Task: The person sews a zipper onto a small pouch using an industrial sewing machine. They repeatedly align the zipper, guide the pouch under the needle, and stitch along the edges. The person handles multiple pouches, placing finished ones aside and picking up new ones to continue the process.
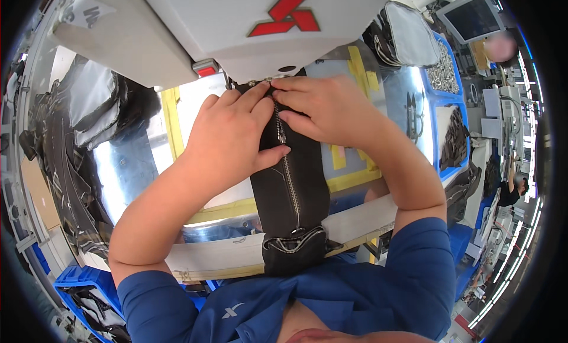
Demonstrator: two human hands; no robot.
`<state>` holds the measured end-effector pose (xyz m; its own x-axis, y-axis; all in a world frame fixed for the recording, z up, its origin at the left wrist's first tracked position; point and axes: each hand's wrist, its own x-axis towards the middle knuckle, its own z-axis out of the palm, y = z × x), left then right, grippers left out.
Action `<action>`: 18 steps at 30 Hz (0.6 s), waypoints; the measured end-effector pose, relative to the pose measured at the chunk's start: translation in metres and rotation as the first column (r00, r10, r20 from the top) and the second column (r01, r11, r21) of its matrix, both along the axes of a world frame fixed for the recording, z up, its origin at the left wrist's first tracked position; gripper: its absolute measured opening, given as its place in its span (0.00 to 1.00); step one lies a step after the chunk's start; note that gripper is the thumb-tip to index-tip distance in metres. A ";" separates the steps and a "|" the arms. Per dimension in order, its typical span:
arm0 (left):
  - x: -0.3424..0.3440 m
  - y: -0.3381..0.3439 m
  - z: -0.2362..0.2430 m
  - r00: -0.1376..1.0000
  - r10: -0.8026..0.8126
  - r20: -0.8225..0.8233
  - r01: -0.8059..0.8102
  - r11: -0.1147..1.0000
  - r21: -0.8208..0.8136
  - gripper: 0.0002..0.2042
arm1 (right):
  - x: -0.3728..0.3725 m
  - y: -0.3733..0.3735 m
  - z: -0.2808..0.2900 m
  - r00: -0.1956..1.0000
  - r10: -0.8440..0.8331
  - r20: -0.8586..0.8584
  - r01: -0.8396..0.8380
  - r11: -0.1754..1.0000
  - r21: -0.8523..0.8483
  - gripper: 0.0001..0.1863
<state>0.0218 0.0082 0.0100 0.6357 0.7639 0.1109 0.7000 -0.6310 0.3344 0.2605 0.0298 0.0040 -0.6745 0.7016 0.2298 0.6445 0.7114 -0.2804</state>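
Note:
A black fabric strip [290,189] with a silver zipper [291,195] lies lengthwise under the white sewing machine head [260,17], its near end folded at the table edge. My left hand [228,127] presses the strip from the left, fingers apart and partly bent, thumb beside the zipper slider [282,137], index fingertip near the stitching area. My right hand [316,109] rests on the right side of the strip, fingers apart, their tips at the zipper's upper part close beneath the machine. The needle is hidden.
Dark fabric pieces [74,183] heap at left; more [399,35] lie at upper right beside blue bins [433,130] of metal parts and cloth. Black scissors [412,115] lie right. A monitor [467,14] stands behind. A blue crate [89,275] sits lower left. A co-worker [510,192] is at far right.

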 end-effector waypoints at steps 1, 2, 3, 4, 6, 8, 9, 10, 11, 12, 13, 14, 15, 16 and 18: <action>0.000 0.000 -0.001 1.000 -0.004 0.006 0.004 1.000 0.003 0.33 | -0.001 0.000 0.001 1.000 -0.009 0.023 0.010 0.999 -0.035 0.14; -0.001 0.000 -0.002 1.000 -0.009 0.012 0.009 1.000 0.007 0.33 | -0.002 0.000 0.005 0.999 -0.019 0.045 0.022 0.997 -0.070 0.15; -0.001 0.001 -0.002 1.000 -0.013 0.018 0.013 1.000 0.010 0.33 | -0.002 0.000 0.006 0.997 -0.027 0.069 0.034 0.994 -0.104 0.16; -0.002 0.001 -0.002 1.000 -0.018 0.017 0.018 1.000 0.002 0.33 | -0.002 0.000 0.005 0.998 -0.022 0.054 0.025 0.998 -0.066 0.14; -0.002 0.002 0.000 1.000 -0.026 0.014 0.027 1.000 -0.015 0.33 | -0.001 0.000 0.000 1.000 -0.009 0.025 0.008 1.000 0.011 0.12; -0.002 0.003 0.001 1.000 -0.026 0.011 0.026 1.000 -0.012 0.32 | -0.002 0.000 0.000 0.999 -0.011 0.030 0.012 1.000 -0.010 0.12; -0.003 0.003 0.002 1.000 -0.025 0.009 0.025 1.000 -0.011 0.32 | -0.003 0.000 0.000 0.999 -0.012 0.032 0.013 1.000 -0.021 0.12; -0.003 0.003 0.003 1.000 -0.023 0.000 0.023 0.999 -0.023 0.32 | -0.004 0.000 -0.001 1.000 -0.013 0.025 0.013 1.000 -0.025 0.12; -0.004 0.004 0.005 1.000 -0.020 -0.009 0.020 0.999 -0.035 0.32 | -0.006 -0.001 -0.002 1.000 -0.013 0.018 0.014 0.999 -0.029 0.13; -0.005 0.005 0.007 1.000 -0.018 -0.018 0.017 0.999 -0.048 0.32 | -0.007 -0.001 -0.003 1.000 -0.013 0.012 0.014 0.999 -0.034 0.13; -0.005 0.005 0.007 1.000 -0.016 -0.019 0.015 0.999 -0.049 0.32 | -0.007 -0.001 -0.004 1.000 -0.014 0.006 0.015 0.999 -0.038 0.13; -0.006 0.005 0.007 1.000 -0.014 -0.020 0.013 0.999 -0.051 0.32 | -0.007 -0.001 -0.005 1.000 -0.016 0.000 0.016 0.999 -0.042 0.13; -0.006 0.006 0.006 1.000 -0.012 -0.021 0.011 0.999 -0.052 0.32 | -0.007 -0.001 -0.005 1.000 -0.017 -0.005 0.017 0.999 -0.046 0.13; -0.006 0.006 0.005 1.000 -0.019 -0.002 0.019 0.999 -0.046 0.33 | -0.006 -0.001 -0.005 1.000 -0.020 0.004 0.020 0.999 -0.038 0.14; -0.005 0.005 0.003 0.999 -0.033 0.036 0.034 0.999 -0.033 0.33 | -0.004 -0.001 -0.004 0.999 -0.025 0.023 0.026 0.999 -0.022 0.14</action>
